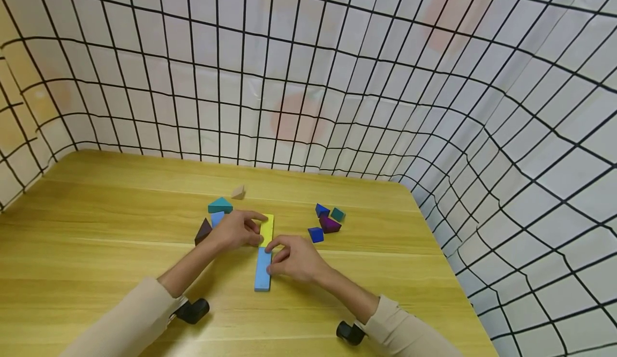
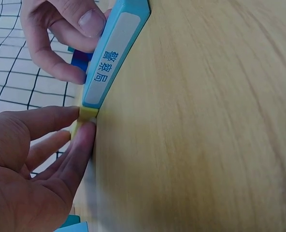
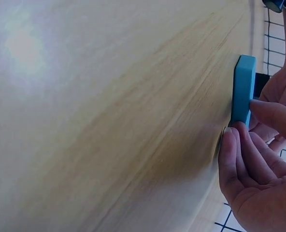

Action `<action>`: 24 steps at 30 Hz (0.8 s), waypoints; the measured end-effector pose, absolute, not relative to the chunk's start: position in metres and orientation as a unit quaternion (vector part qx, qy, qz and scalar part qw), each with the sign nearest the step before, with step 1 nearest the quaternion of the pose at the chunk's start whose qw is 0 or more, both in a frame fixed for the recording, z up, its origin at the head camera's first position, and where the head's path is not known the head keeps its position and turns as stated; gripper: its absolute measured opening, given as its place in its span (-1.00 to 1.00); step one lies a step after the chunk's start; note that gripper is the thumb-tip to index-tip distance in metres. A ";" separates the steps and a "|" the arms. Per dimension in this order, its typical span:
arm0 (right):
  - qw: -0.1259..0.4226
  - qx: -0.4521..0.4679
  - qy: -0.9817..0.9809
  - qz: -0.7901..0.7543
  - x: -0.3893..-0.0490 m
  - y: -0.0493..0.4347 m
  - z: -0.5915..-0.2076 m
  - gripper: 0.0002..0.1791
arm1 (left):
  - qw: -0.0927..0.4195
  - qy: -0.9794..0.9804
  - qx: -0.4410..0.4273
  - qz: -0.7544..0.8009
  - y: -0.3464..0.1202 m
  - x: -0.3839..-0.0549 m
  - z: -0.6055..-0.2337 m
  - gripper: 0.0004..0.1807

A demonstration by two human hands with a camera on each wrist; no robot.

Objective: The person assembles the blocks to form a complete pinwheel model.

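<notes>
In the head view my left hand (image 1: 237, 229) holds a flat yellow block (image 1: 267, 229) at its left side, index finger near the far end. A light blue oblong block (image 1: 262, 272) lies end to end with it, nearer to me. My right hand (image 1: 299, 259) holds the blue block by its right side with thumb and bent index finger. The left wrist view shows a white label with Chinese characters on the blue block (image 2: 107, 60). There the yellow block (image 2: 88, 112) is mostly hidden by my left fingers.
Left of the hands lie a teal triangular block (image 1: 220, 205), a small blue block (image 1: 217, 218), a dark brown block (image 1: 203, 231) and a beige one (image 1: 238, 192). To the right sit a purple block (image 1: 330, 224), a green block (image 1: 338, 214) and two dark blue ones. Black-gridded white walls (image 1: 289, 78) border the table.
</notes>
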State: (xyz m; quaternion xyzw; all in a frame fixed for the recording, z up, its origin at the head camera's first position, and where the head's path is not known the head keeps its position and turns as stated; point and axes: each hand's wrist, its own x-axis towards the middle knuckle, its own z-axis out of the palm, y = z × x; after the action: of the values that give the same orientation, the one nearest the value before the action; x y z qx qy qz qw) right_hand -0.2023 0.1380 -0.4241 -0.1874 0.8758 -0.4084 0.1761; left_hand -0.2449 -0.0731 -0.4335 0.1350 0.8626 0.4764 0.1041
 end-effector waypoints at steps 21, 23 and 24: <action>0.191 -0.187 0.874 -0.406 -0.196 0.141 -0.423 -0.45 | 0.092 0.852 0.163 0.488 -0.076 -0.234 -0.436 -0.49; 0.192 -0.188 0.872 -0.408 -0.196 0.141 -0.423 -0.46 | 0.091 0.852 0.163 0.489 -0.077 -0.232 -0.436 -0.50; 0.193 -0.188 0.872 -0.409 -0.196 0.141 -0.423 -0.46 | 0.091 0.852 0.162 0.490 -0.077 -0.232 -0.436 -0.50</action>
State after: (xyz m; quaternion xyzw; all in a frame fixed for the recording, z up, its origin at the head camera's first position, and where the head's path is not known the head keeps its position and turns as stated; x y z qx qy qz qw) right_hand -0.1955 0.1410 -0.4232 -0.1881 0.8720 -0.4087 0.1927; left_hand -0.2316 -0.0772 -0.4362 0.1624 0.8518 0.4897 0.0906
